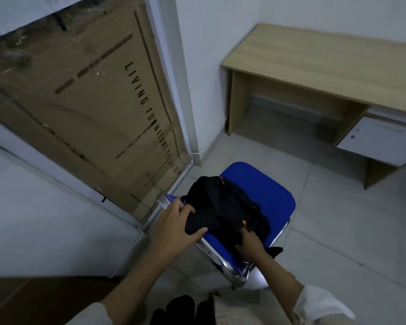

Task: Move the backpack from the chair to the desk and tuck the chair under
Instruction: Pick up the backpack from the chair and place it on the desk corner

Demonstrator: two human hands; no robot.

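A black backpack with small orange tags lies on the blue seat of a chair with a chrome frame, in the lower middle of the view. My left hand grips the backpack's near left end, thumb over a black strap. My right hand holds its near right side just below an orange tag. The light wooden desk stands against the wall at the upper right, its top bare, with open leg room beneath.
A white drawer unit hangs under the desk's right part. A large flat cardboard box printed "LIVING FURNITURE" leans on the wall at the left. Grey tiled floor lies between chair and desk. Another brown box sits at lower left.
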